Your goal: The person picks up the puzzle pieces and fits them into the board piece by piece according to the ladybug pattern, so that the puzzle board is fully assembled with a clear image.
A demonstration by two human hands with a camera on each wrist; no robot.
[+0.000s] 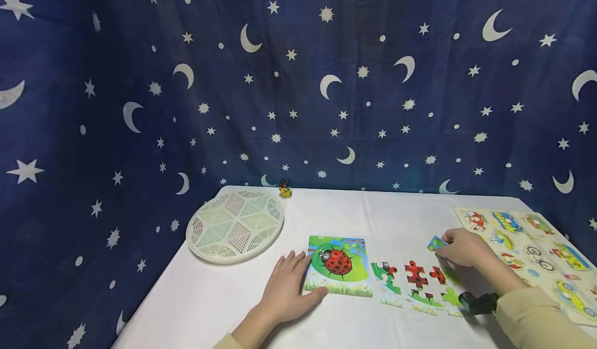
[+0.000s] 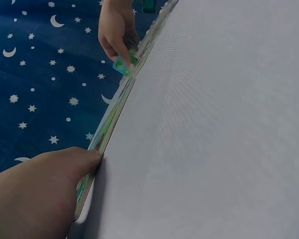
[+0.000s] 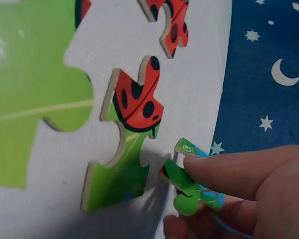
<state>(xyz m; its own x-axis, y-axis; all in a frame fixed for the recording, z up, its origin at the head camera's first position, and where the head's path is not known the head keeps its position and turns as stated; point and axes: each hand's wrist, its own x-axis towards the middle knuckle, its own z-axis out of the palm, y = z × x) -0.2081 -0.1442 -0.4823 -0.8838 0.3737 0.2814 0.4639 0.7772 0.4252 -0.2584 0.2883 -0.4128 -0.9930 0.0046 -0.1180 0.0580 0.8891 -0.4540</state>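
Note:
A square ladybug picture board (image 1: 337,263) lies flat in front of me. My left hand (image 1: 289,287) rests at its left side, fingers extended and thumb by the lower edge; the left wrist view shows the thumb against the board's edge. Over the right of the table, my right hand (image 1: 466,248) pinches a green and blue jigsaw piece (image 1: 435,243) between thumb and fingers. In the right wrist view, a rounded green knob (image 3: 186,203) shows below the thumb. Loose jigsaw pieces lie between the hands, among them a red spotted one (image 1: 416,275) and a green grass one (image 1: 425,302).
A round pale board with colored dot patterns (image 1: 235,227) lies at the back left. Near the back edge stands a small yellow figurine (image 1: 285,189). A wooden vehicle puzzle board (image 1: 536,250) lies at the right, partly behind my right arm. Star-and-moon curtains surround the table.

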